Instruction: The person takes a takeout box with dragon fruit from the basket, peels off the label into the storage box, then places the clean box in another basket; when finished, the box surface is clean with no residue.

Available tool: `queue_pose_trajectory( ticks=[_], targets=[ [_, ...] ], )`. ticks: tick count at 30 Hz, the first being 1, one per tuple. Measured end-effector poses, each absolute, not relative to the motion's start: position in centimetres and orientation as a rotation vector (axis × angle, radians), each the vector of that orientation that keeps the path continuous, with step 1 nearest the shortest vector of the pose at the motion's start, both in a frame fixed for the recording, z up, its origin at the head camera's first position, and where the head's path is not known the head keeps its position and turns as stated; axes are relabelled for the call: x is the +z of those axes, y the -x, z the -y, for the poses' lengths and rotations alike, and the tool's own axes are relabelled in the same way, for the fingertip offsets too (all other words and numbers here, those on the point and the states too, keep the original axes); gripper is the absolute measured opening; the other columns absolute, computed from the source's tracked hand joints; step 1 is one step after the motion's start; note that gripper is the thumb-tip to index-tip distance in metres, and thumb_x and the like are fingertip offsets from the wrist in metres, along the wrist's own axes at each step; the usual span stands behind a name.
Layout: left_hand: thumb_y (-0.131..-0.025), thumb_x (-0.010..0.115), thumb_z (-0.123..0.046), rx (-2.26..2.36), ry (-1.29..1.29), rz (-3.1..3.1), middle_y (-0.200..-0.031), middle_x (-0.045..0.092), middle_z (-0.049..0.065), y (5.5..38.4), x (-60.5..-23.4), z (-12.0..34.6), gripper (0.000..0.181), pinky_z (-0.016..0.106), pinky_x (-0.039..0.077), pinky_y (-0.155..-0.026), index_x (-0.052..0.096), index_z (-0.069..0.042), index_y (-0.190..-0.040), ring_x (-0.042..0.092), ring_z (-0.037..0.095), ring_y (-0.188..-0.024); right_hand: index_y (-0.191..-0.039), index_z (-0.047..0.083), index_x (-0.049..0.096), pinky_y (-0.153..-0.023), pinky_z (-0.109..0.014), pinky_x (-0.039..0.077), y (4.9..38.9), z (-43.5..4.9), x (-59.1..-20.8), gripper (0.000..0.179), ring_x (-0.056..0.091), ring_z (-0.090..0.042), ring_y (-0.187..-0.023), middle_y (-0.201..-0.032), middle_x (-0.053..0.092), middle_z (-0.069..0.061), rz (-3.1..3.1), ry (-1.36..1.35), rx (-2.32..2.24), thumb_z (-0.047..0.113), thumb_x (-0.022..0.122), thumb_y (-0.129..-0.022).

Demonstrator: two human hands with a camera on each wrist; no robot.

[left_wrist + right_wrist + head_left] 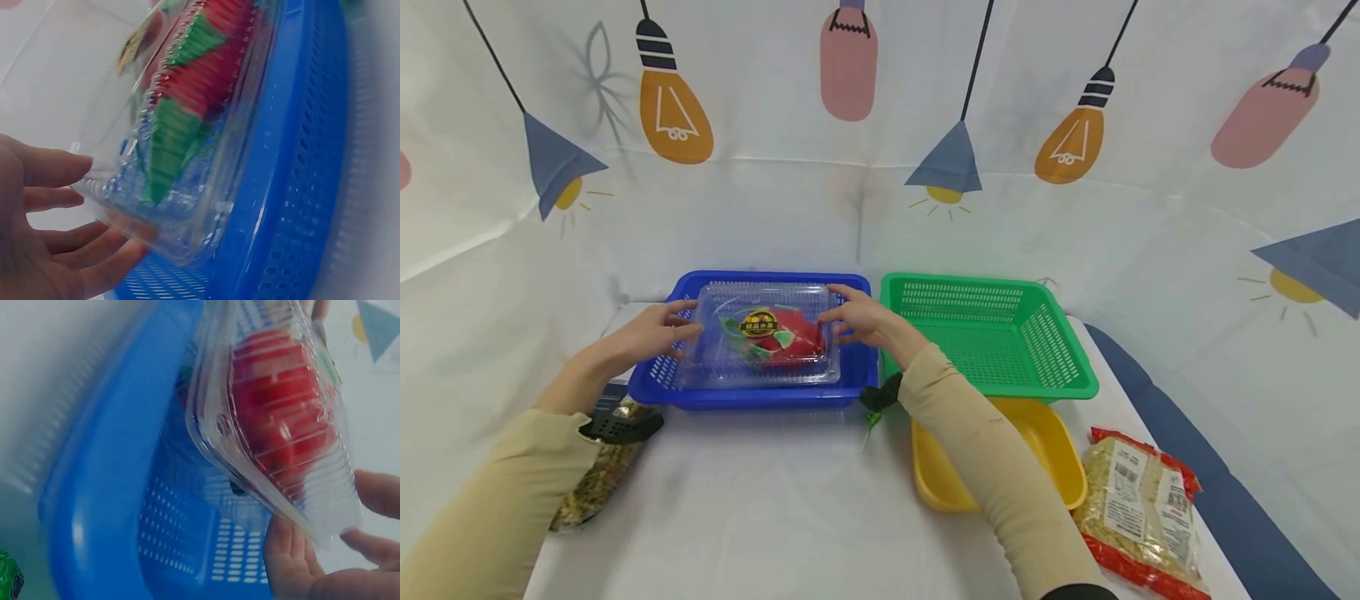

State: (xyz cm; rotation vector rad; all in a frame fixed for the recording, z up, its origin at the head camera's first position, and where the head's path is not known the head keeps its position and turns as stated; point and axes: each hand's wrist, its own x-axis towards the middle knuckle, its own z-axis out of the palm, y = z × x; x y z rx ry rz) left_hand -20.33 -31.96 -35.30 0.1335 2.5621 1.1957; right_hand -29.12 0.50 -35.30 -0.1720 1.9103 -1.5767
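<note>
A clear plastic clamshell box (715, 354) with a round black-and-yellow label is held by both hands at the blue perforated basket (760, 402). Inside the box lies a red and green item (801, 337), blurred in both wrist views. My left hand (651, 332) grips the box's left end, thumb at one edge and fingers under the other. At the right end my right hand (867, 318) pinches the corner between thumb and fingers. In the right wrist view the box (275, 419) is tilted, with the basket's slotted floor (237, 553) showing below.
A green basket (985, 390) stands right of the blue one, with a yellow tray (940, 492) in front. A red-edged bag (1138, 504) lies at the right. Another filled bag (598, 479) lies under my left forearm. A small green-wrapped piece (872, 419) is near my right wrist.
</note>
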Motion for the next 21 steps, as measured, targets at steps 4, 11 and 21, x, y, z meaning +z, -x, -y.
queue_pose_trajectory(
  ticks=[4, 11, 21],
  targets=[
    [-0.108, 0.043, -0.029, 1.153, -0.128, -2.64, -0.147, 0.03, 0.044, 19.9, -34.7, 31.4, 0.069, 0.045, 0.057, -0.083, 0.011, 0.008, -0.156, 0.066, 0.034, -0.099, -0.16, 0.025, 0.021, -0.083, -0.037, 0.049, 28.3, -0.8, -35.0, 0.07, 0.043, -0.015, -0.066, -0.145, 0.049, -0.016, -1.925, 0.198, -1.594, 0.004, 0.054, -0.102],
    [-0.109, 0.038, -0.038, 1.105, -0.125, -2.735, -0.148, 0.034, 0.041, 19.0, -34.1, 30.8, 0.069, 0.056, 0.052, -0.091, 0.014, 0.005, -0.157, 0.058, 0.048, -0.115, -0.159, 0.024, 0.025, -0.082, -0.035, 0.05, 26.9, -1.4, -34.1, 0.069, 0.044, -0.017, -0.07, -0.142, 0.049, -0.014, -1.944, 0.199, -1.651, 0.007, 0.058, -0.1],
    [-0.108, 0.038, -0.04, 1.118, -0.17, -2.795, -0.145, 0.037, 0.039, 17.4, -32.9, 30.0, 0.071, 0.054, 0.054, -0.087, 0.013, 0.004, -0.157, 0.056, 0.048, -0.116, -0.157, 0.021, 0.031, -0.073, -0.029, 0.048, 25.8, -2.3, -32.2, 0.065, 0.045, -0.015, -0.065, -0.13, 0.055, -0.013, -1.968, 0.225, -1.717, 0.007, 0.058, -0.1]
  ],
)
